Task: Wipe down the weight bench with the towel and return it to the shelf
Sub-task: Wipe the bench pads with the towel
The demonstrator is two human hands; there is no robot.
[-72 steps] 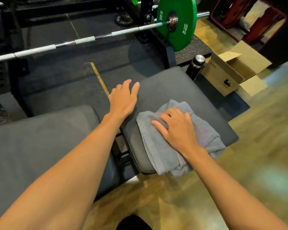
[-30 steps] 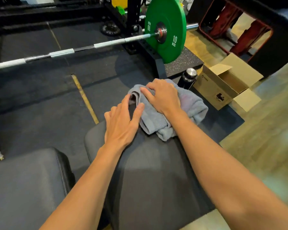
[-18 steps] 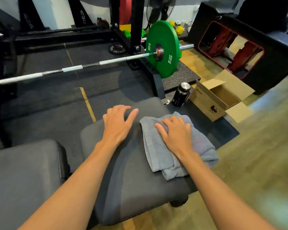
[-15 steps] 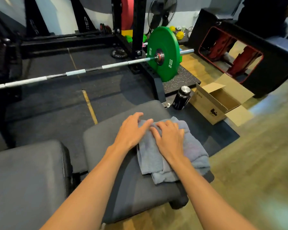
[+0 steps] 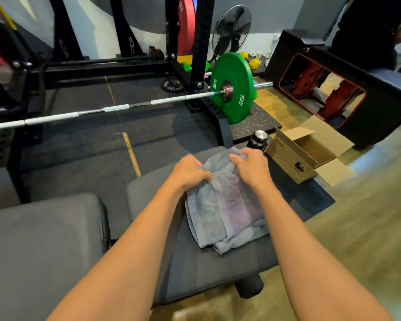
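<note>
Towel (image 5: 227,205) — long axis near-to-far

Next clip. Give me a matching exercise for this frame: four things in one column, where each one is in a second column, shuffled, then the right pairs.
Things
1. towel
2. plate
3. bottle
4. box

Places
A. on the end of the barbell
B. on the floor, flaps open
C. on the bench, gripped by the left hand and the right hand
D. upright on the floor, just past the bench's far end

Pairs: 1-C, 2-A, 3-D, 4-B
</note>
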